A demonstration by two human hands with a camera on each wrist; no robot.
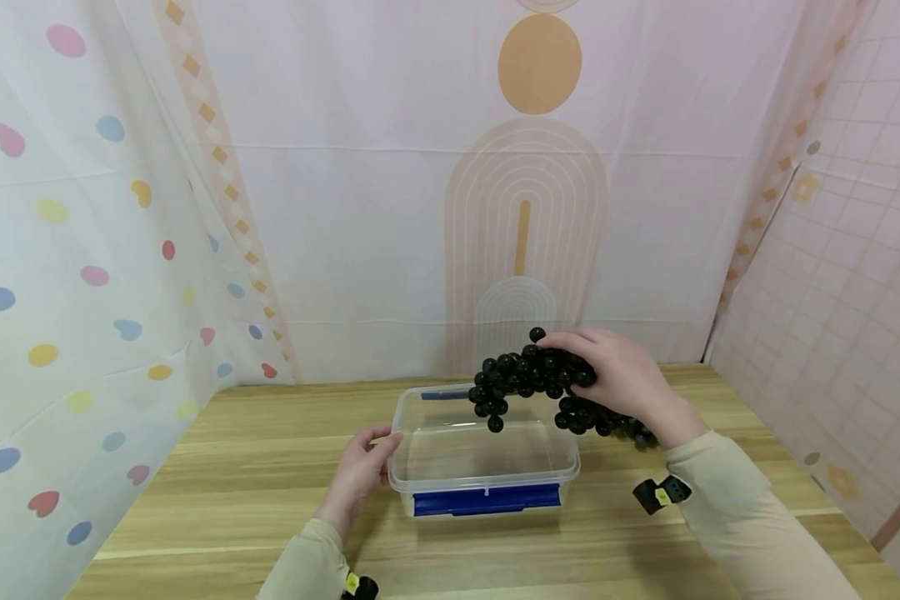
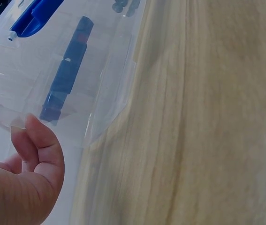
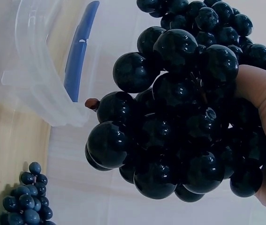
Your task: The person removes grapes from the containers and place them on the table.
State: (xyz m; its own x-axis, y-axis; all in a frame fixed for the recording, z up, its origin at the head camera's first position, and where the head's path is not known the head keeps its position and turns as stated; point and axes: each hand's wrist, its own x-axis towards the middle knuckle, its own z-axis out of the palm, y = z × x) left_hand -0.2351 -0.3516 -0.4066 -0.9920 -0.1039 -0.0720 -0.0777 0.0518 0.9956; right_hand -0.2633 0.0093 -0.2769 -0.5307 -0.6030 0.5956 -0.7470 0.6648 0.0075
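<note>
My right hand [image 1: 618, 371] grips a bunch of black grapes [image 1: 525, 372] over the right back part of a clear plastic container [image 1: 487, 482]. Shiny round grapes fill much of the right wrist view, and a small brown stem end [image 3: 92, 103] pokes out of them. A second bunch of black grapes [image 1: 588, 417] lies on the table right of the container, partly behind my right hand. My left hand [image 1: 360, 471] holds the container's left rim between thumb and fingers. A blue latch [image 1: 487, 500] runs along the container's front, another blue latch [image 1: 444, 395] along its back.
Beneath everything is a wood-grain table [image 1: 270, 467]. Pale printed curtains [image 1: 360, 208] stand behind it and on both sides, close to the table's back edge.
</note>
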